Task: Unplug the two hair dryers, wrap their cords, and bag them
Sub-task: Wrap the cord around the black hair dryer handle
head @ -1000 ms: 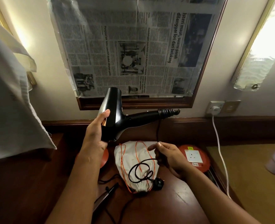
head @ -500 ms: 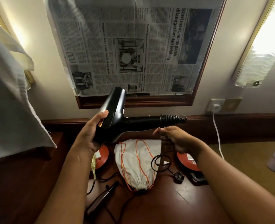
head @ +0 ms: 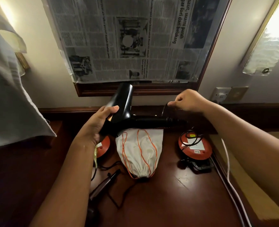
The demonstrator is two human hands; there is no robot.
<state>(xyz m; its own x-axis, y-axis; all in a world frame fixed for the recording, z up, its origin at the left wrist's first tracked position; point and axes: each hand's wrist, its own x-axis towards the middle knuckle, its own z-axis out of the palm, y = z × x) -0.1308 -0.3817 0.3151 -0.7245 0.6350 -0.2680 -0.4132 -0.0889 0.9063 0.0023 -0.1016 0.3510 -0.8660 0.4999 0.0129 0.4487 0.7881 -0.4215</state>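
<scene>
A black hair dryer (head: pixel 124 110) is held above the counter (head: pixel 176 194) by the left hand (head: pixel 97 126), fingers wrapped round its body, handle pointing right. Its cord (head: pixel 164 109) is pinched in the curled fingers of the right hand (head: pixel 187 100), just above the handle's end. A white drawstring bag (head: pixel 140 151) lies below on the counter.

This looks like a bedroom or hotel room, seen at a dark wooden dressing table (head: pixel 176 194) set against a cream wall. At the top centre hangs a wood-framed mirror (head: pixel 207 63) covered with newspaper (head: pixel 135 38), with a lit wall lamp (head: pixel 270 46) at the upper right and a wall socket (head: pixel 220 94) below it. A white cloth (head: pixel 7 95) hangs at the left edge, and carpet (head: pixel 247 185) shows at the lower right.
</scene>
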